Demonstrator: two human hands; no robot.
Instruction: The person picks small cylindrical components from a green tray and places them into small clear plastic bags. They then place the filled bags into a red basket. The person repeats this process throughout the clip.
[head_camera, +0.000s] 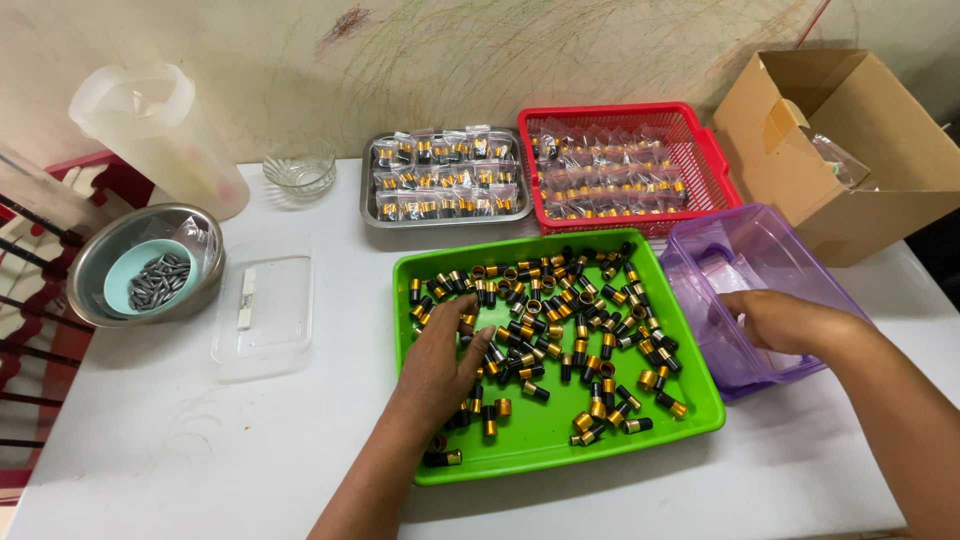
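Observation:
A green tray (540, 430) in front of me holds several small black and gold cylinders (560, 300). My left hand (440, 365) lies palm down in the tray's left part, its fingers curled over some of the cylinders; whether it grips any is hidden. My right hand (780, 320) reaches into a purple translucent box (700, 250) at the tray's right, fingers bent over clear plastic inside; what it holds is not visible.
A steel tray (375, 215) and a red basket (700, 150) at the back hold bagged cylinders. A cardboard box (880, 150) stands far right. At left are a metal bowl (100, 300) with grey pellets, a clear lid (265, 300), a glass dish (300, 170) and a plastic jug (160, 130).

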